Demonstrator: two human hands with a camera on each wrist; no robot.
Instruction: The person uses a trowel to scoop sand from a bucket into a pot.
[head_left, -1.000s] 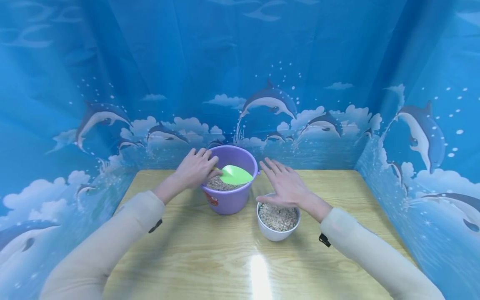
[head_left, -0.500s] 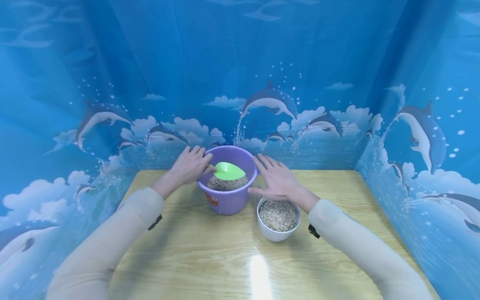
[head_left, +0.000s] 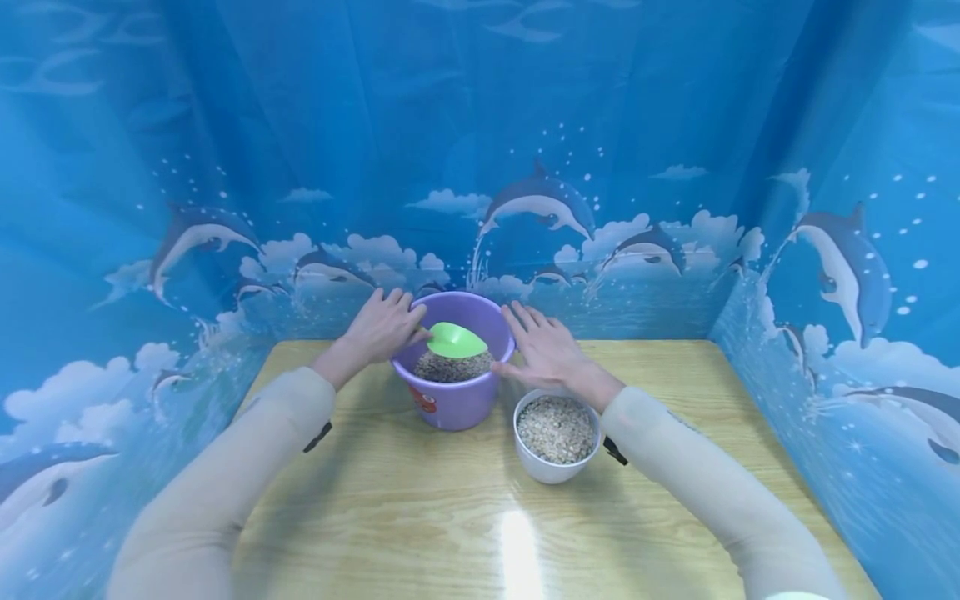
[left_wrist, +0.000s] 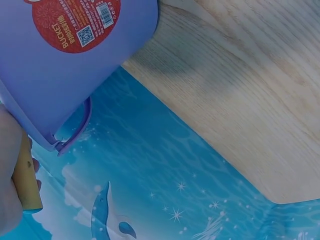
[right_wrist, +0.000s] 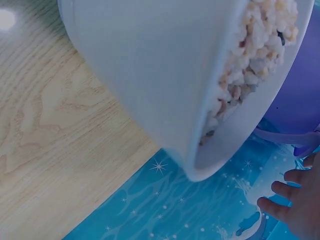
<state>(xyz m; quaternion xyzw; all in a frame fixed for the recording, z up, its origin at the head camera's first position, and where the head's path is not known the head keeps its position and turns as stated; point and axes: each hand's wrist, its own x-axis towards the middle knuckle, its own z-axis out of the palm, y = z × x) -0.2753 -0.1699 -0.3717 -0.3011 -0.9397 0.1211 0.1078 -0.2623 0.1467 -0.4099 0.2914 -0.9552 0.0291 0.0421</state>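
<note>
My left hand (head_left: 381, 327) grips a small green trowel (head_left: 457, 340) over the left rim of a purple bucket (head_left: 454, 410). In the left wrist view, its wooden handle (left_wrist: 26, 175) lies in the curled fingers. The trowel blade sits inside the bucket, above gravel (head_left: 450, 368); I cannot tell whether they touch. My right hand (head_left: 551, 357) is held at the bucket's right rim, fingers spread and thumb at the edge; whether it presses on the rim is unclear. Just below that hand stands a white bowl (head_left: 546, 472) with pale gravel (head_left: 557, 429) in it.
Both containers stand on a wooden table (head_left: 390, 517), towards its far edge. A blue dolphin-print curtain (head_left: 480, 208) hangs close behind the bucket and along both sides. The bucket's purple side handle (left_wrist: 82, 127) hangs down in the left wrist view.
My left hand has drawn the trowel a little to the left within the bucket. The right hand has moved left from above the bowl to the bucket's rim.
</note>
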